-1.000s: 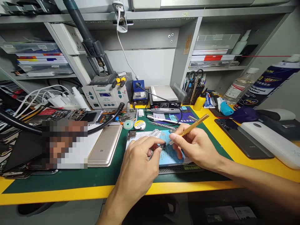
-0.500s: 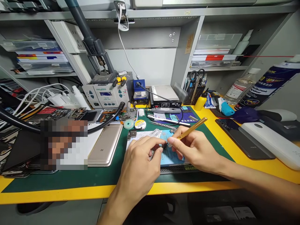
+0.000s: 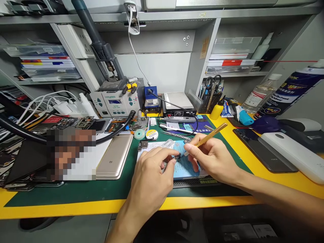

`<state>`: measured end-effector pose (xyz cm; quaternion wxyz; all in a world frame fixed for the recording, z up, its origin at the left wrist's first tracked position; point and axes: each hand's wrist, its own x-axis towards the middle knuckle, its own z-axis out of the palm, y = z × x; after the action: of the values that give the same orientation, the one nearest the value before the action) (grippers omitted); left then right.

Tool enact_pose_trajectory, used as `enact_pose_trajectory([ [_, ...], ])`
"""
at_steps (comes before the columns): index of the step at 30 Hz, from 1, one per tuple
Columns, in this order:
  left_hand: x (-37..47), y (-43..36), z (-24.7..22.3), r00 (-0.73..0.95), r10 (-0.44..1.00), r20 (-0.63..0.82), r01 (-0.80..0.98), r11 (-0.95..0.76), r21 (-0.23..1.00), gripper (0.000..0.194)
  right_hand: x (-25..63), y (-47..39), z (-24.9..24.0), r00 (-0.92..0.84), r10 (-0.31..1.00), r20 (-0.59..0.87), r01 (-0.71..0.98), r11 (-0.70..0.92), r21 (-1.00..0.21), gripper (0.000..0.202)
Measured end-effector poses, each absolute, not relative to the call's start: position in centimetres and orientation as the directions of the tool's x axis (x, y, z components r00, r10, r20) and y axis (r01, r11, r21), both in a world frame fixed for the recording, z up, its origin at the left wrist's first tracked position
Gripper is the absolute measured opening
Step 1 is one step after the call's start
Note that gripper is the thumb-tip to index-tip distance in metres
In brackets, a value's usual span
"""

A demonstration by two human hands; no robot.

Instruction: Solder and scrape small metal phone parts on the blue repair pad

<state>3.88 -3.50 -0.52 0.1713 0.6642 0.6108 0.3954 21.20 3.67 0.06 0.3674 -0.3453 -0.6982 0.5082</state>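
Observation:
My left hand (image 3: pixel 153 172) is closed in a pinch, thumb and forefinger on a small dark electronic part (image 3: pixel 178 157). The part is held over a blue printed sheet (image 3: pixel 186 168); its exact kind is too small to make out. My right hand (image 3: pixel 215 157) grips a slim gold-handled tool (image 3: pixel 211 134) like a pen, with its back end pointing up to the right. Its pale tip lies just right of the dark part, with a small gap between them. A small circuit piece (image 3: pixel 187 140) rests behind the fingers.
A green mat (image 3: pixel 101 192) covers the yellow bench. Left are a gold phone (image 3: pixel 115 158) and a black hose (image 3: pixel 118 130). Behind stand a soldering station (image 3: pixel 113 103) and a white-handled pen tool (image 3: pixel 174 127). At right lie a black phone (image 3: pixel 265 150) and a spray can (image 3: pixel 286 91).
My right hand has shifted slightly right, drawing the gold-handled tool away from the small dark part, which shows more now. My left hand keeps its pinch almost unmoved.

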Motion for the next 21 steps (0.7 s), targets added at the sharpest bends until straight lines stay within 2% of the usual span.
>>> enact_pose_trajectory([
  [21,3.91,-3.56,-0.29,-0.068,0.953,0.296,0.678,-0.173,0.714,0.026,21.21,3.76,0.57,-0.474,0.875,0.1,0.159,0.197,-0.967,0.034],
])
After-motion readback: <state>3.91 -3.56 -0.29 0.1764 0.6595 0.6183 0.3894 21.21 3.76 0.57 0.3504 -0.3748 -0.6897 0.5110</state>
